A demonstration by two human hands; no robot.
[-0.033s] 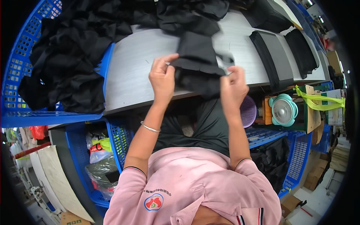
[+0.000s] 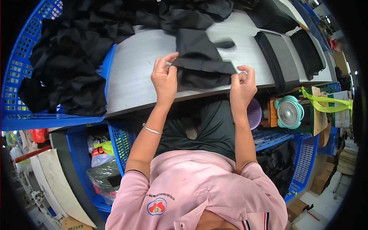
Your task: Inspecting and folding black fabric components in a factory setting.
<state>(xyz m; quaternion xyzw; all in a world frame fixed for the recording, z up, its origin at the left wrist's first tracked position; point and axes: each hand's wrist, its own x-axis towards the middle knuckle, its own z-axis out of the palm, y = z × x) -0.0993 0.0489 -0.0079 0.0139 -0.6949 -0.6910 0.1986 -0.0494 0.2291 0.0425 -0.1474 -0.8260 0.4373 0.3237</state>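
Observation:
A piece of black fabric [image 2: 199, 48] stretches between my two hands over the near edge of the table. My left hand [image 2: 165, 82] pinches the left end of its folded near edge between thumb and fingers. At the right end of that edge, my right hand [image 2: 244, 90] pinches the cloth the same way. A short black strip [image 2: 225, 44] sticks out from the fabric's right side, slightly blurred. Its far end lies close to a heap of black cloth [image 2: 184, 17], and I cannot tell whether they are joined.
The pale table [image 2: 134, 65] carries stacks of black pieces [image 2: 278, 61] on the right. A blue basket [image 2: 53, 122] heaped with black cloth stands at the left. Below are a blue crate [image 2: 82, 153] with bagged things, a purple basket [image 2: 253, 115] and a small green fan [image 2: 289, 112].
My right hand has moved slightly right, drawing the fabric's near edge wider. The part hanging below that edge has come up, and the strip at the right has swung away from my hand.

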